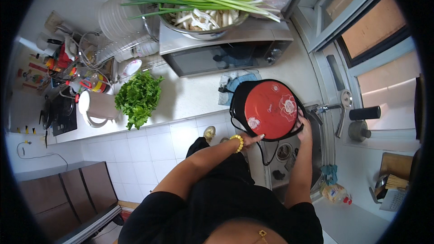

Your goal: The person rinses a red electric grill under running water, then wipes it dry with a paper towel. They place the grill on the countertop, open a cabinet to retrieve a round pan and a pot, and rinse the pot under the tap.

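Both of my hands hold a round black electric appliance, apparently an electric griddle [269, 108], with a red top bearing white flowers. It is over the edge between the white countertop [193, 91] and the steel sink [313, 162]. My left hand [252, 140], below a yellow bead bracelet [237, 143], grips the near left edge, its thumb on the rim. My right hand [304, 128] grips the right edge; some of its fingers are hidden. A black power cord [262, 154] loops down from the appliance towards the sink.
Behind stands a microwave oven [220, 57] topped by a steel bowl [203, 34] and scallions [210, 3]. A folded cloth [234, 83] touches the counter near the appliance. Leafy greens [139, 98] and a pitcher [98, 106] stand left. The faucet [334, 108] is right.
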